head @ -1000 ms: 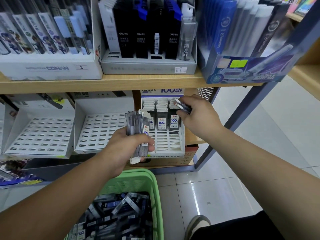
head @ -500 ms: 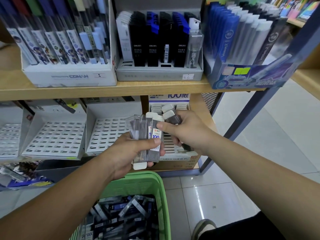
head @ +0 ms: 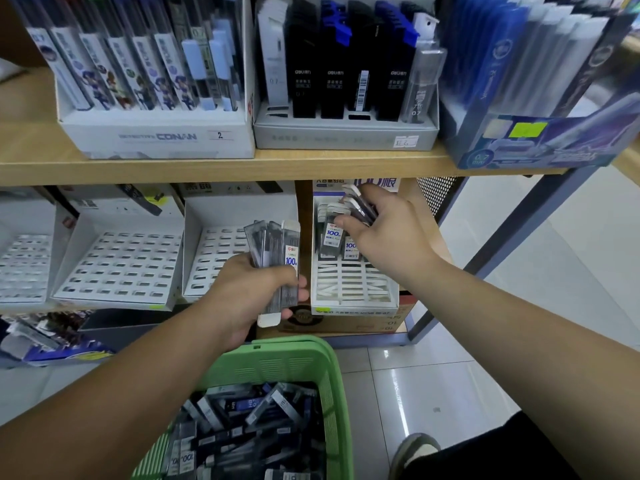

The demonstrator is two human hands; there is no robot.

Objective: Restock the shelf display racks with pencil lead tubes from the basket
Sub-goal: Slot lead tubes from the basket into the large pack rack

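My left hand (head: 254, 296) grips a stack of several clear pencil lead tubes (head: 277, 258) upright, in front of the lower shelf. My right hand (head: 384, 233) holds two or three tubes (head: 360, 207) at the back of the white slotted rack (head: 349, 289) on the lower shelf's right end. A few tubes (head: 332, 237) labelled 100 stand in that rack's rear rows. Below my arms a green basket (head: 277, 362) holds many loose tubes (head: 249, 431).
Three white racks (head: 117, 265) with bare slots sit left of the one being filled. The upper wooden shelf (head: 242, 166) carries full display boxes. A grey metal post (head: 498, 244) slants at the right over tiled floor. My shoe (head: 414, 452) is bottom right.
My right hand took tubes from the stack in my left hand and moved back up and right to the rack's rear. The view tilted slightly upward.
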